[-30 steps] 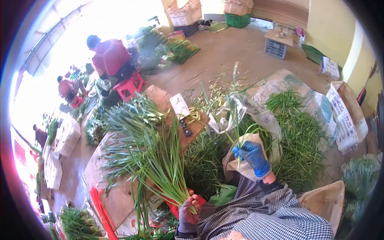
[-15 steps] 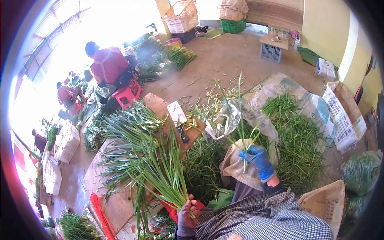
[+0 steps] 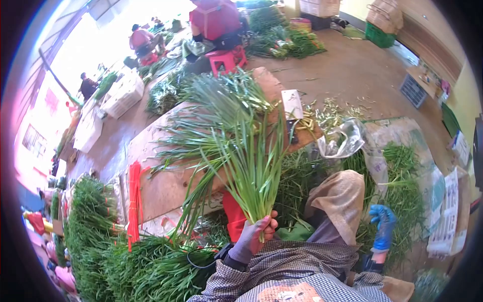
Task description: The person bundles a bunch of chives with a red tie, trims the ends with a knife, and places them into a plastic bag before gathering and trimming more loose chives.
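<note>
My left hand (image 3: pixel 255 232), in a grey glove with bare fingertips, is wrapped round the base of a bunch of long green stalks (image 3: pixel 246 176), whose leaves fan upward over the board. At the right, my right hand (image 3: pixel 383 226) wears a blue glove; its fingers are curled but apart, with nothing seen between them. It is over the edge of a heap of loose green stalks (image 3: pixel 402 196). More leafy stalks (image 3: pixel 216 105) lie on the wooden board (image 3: pixel 156 196), near a white card (image 3: pixel 292 104).
Red strips (image 3: pixel 134 201) hang over the board's left edge. Green bundles (image 3: pixel 90 226) are piled at the left. A co-worker (image 3: pixel 216 22) sits on a pink stool (image 3: pixel 221 61) beyond the board. A clear plastic bag (image 3: pixel 344 141) lies behind my cloth-covered knee (image 3: pixel 342 196).
The view has swung to the left. My right hand has moved away from my lap to the right and let go of the thin stalks. My left hand still grips the bunch.
</note>
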`<action>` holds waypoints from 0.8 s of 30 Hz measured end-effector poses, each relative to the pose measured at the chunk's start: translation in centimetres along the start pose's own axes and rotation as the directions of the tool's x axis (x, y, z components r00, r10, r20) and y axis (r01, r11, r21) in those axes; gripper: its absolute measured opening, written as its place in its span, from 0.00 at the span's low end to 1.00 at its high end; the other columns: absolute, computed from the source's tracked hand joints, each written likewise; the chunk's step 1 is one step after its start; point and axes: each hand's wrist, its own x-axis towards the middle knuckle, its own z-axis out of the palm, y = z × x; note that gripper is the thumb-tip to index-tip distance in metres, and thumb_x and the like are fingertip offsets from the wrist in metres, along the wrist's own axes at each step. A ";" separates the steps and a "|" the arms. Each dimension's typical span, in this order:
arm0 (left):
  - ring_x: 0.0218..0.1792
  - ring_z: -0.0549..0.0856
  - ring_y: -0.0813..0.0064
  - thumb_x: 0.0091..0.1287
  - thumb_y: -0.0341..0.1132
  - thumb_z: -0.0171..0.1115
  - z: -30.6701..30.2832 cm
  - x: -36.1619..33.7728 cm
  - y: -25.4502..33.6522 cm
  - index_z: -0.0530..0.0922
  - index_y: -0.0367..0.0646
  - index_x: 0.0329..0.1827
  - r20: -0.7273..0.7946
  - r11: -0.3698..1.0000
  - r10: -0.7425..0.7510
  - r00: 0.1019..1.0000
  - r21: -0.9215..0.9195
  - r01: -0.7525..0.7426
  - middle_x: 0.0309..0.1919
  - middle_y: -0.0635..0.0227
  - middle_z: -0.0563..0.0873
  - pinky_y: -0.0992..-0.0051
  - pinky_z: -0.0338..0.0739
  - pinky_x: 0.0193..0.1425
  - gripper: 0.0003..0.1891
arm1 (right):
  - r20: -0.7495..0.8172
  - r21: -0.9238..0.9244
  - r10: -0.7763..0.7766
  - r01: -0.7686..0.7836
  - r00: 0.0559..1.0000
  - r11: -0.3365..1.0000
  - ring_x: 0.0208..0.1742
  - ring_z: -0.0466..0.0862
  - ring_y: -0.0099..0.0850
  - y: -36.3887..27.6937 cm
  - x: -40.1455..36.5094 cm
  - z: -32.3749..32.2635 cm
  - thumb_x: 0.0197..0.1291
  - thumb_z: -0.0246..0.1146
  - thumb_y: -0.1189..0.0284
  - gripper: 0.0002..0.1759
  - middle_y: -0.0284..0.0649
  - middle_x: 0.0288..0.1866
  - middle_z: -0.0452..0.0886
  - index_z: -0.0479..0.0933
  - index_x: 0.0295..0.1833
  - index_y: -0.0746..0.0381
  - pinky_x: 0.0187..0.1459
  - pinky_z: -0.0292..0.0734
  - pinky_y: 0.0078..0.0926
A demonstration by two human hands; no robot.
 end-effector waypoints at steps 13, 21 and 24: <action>0.27 0.73 0.88 0.68 0.37 0.62 0.8 -6.2 7.0 0.77 0.39 0.58 0.042 0.794 0.147 0.988 0.591 -0.143 0.31 0.78 0.78 0.85 0.68 0.30 0.18 | 0.760 0.019 0.092 -0.164 0.643 0.986 0.34 0.83 0.18 -5.0 -4.2 20.9 0.68 0.61 0.74 0.09 0.36 0.38 0.85 0.82 0.48 0.67 0.33 0.77 0.14; 0.23 0.72 0.91 0.70 0.42 0.60 0.8 -14.8 22.6 0.74 0.34 0.58 0.016 0.709 0.571 0.821 0.494 -0.503 0.30 0.76 0.78 0.87 0.64 0.24 0.22 | 0.783 -0.073 0.136 -0.128 0.606 0.989 0.31 0.83 0.18 -5.3 -4.0 23.5 0.68 0.60 0.74 0.09 0.36 0.37 0.85 0.82 0.48 0.67 0.31 0.78 0.14; 0.23 0.68 0.90 0.71 0.38 0.58 -1.0 -16.6 27.4 0.70 0.32 0.62 -0.040 0.526 0.767 0.640 0.610 -0.592 0.33 0.72 0.77 0.88 0.63 0.21 0.22 | 0.788 -0.058 0.108 -0.102 0.606 0.993 0.32 0.83 0.19 -5.8 -4.3 25.0 0.68 0.60 0.75 0.09 0.36 0.36 0.85 0.81 0.48 0.67 0.32 0.79 0.15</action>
